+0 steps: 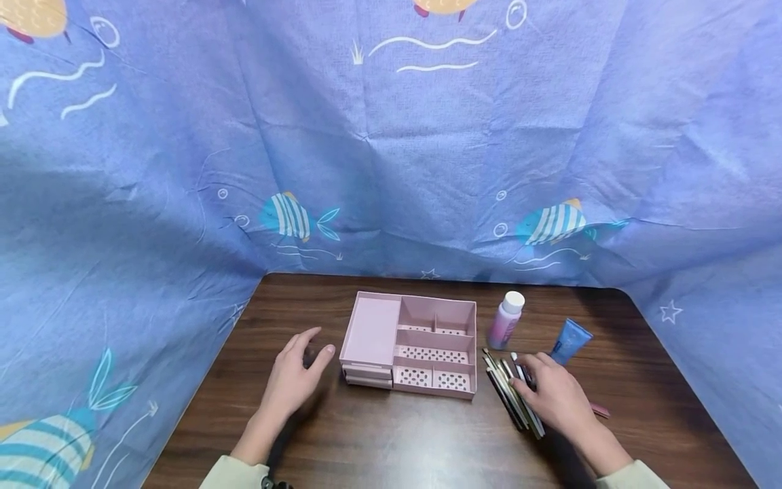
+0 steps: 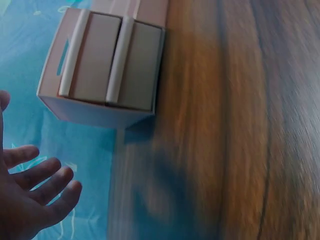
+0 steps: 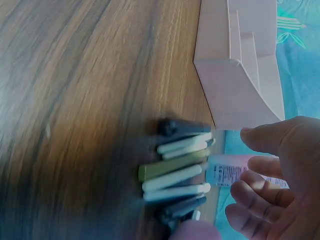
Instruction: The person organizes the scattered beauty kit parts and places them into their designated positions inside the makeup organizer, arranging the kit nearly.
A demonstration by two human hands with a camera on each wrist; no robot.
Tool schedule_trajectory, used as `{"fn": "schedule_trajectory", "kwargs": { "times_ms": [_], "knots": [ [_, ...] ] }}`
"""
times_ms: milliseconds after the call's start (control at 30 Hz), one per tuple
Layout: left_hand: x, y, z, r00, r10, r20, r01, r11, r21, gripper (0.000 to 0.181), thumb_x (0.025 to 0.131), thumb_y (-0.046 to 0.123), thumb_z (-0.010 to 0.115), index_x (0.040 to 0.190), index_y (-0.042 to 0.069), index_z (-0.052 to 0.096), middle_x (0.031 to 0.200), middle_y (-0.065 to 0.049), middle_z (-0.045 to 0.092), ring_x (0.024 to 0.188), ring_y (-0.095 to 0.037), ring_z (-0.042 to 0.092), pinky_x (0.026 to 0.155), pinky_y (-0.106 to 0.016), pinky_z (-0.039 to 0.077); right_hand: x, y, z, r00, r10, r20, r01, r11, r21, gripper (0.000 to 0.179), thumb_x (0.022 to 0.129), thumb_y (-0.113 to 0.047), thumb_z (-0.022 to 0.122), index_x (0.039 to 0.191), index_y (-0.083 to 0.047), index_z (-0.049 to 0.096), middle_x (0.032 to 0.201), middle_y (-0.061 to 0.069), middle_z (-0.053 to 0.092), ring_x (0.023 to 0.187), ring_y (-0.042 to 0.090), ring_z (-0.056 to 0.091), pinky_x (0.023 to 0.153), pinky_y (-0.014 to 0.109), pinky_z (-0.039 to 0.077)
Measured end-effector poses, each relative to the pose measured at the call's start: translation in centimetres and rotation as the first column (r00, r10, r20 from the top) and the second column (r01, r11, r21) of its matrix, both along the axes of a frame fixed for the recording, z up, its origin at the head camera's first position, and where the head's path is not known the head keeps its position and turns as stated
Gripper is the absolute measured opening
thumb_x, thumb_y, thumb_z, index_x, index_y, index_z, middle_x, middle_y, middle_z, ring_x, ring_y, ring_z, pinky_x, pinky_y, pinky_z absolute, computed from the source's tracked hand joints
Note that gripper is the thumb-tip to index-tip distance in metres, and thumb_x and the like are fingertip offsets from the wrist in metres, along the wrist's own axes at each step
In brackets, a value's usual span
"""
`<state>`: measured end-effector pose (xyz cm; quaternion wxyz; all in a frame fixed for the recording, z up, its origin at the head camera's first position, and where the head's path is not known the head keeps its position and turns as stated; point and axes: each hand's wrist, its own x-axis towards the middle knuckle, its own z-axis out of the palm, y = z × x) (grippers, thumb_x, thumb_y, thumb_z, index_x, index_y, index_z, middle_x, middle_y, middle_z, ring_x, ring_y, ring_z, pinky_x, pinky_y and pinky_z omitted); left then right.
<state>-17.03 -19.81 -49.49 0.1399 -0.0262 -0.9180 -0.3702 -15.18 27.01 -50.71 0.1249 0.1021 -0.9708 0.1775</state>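
One bottle (image 1: 504, 326) stands near several sticks (image 1: 515, 402) under the right fingers (image 1: 539, 364).

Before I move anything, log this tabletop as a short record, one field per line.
Surface: dark wood-grain table
Organizer: pink organizer, open compartments on its right, two drawers stacked at front left
Left hand: left hand beside the organizer, fingers spread, holding nothing
Right hand: right hand at the slim sticks, no grip visible
Sticks: loose bundle, pens or brushes, type unclear
Bottle: white-capped bottle, upright, right of the organizer
Tube: blue tube beyond the right hand
Partly hidden: reddish item by the right wrist
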Motion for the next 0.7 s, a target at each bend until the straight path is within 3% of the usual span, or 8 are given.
{"fn": "schedule_trajectory", "kwargs": {
  "times_ms": [67, 367, 567, 700],
  "knots": [
    [-0.3, 0.4, 0.1, 1.0, -0.003, 0.003, 0.003, 0.998, 0.055, 0.044, 0.097, 0.034, 0.071, 0.135, 0.012, 0.064, 0.115, -0.011, 0.07, 0.103, -0.03, 0.067, 0.086, -0.05, 0.058, -0.2, -0.3, -0.1, 1.0, -0.001, 0.012, 0.001, 1.0, -0.009, 0.032, 0.082, -0.022, 0.083, 0.109, -0.007, 0.074, 0.087, 0.002, 0.064, 0.071, 0.012, 0.053, 0.059, 0.035, 0.047],
    [-1.0, 1.7, 0.5, 0.997, -0.022, 0.073, 0.006, 0.978, 0.208, 0.035, 0.1, 0.03, 0.067, 0.129, 0.01, 0.069, 0.116, -0.01, 0.074, 0.106, -0.026, 0.069, 0.094, -0.042, 0.058, -0.4, -1.4, -0.8, 0.993, -0.01, 0.116, 0.013, 1.0, -0.024, 0.027, 0.081, -0.023, 0.084, 0.105, -0.011, 0.075, 0.084, -0.001, 0.068, 0.074, 0.014, 0.063, 0.061, 0.039, 0.053],
    [-1.3, 2.6, 0.5, 0.985, -0.047, 0.163, -0.017, 0.929, 0.369, 0.035, 0.101, 0.025, 0.065, 0.129, 0.004, 0.069, 0.115, -0.015, 0.074, 0.096, -0.028, 0.072, 0.072, -0.028, 0.062, -0.6, -2.0, -1.4, 0.993, 0.013, 0.114, -0.007, 0.998, -0.056, 0.025, 0.077, -0.021, 0.088, 0.097, -0.013, 0.075, 0.073, -0.008, 0.066, 0.075, 0.018, 0.066, 0.064, 0.039, 0.054],
    [-1.4, 3.1, 0.0, 0.975, -0.069, 0.212, -0.032, 0.898, 0.438, 0.037, 0.101, 0.023, 0.066, 0.131, 0.003, 0.068, 0.116, -0.018, 0.073, 0.098, -0.023, 0.071, 0.073, -0.034, 0.065, -0.8, -2.5, -1.6, 0.989, 0.005, 0.149, 0.007, 0.997, -0.077, 0.022, 0.077, -0.02, 0.087, 0.095, -0.013, 0.076, 0.07, -0.008, 0.064, 0.069, 0.013, 0.061, 0.062, 0.037, 0.051]
  ]
}}
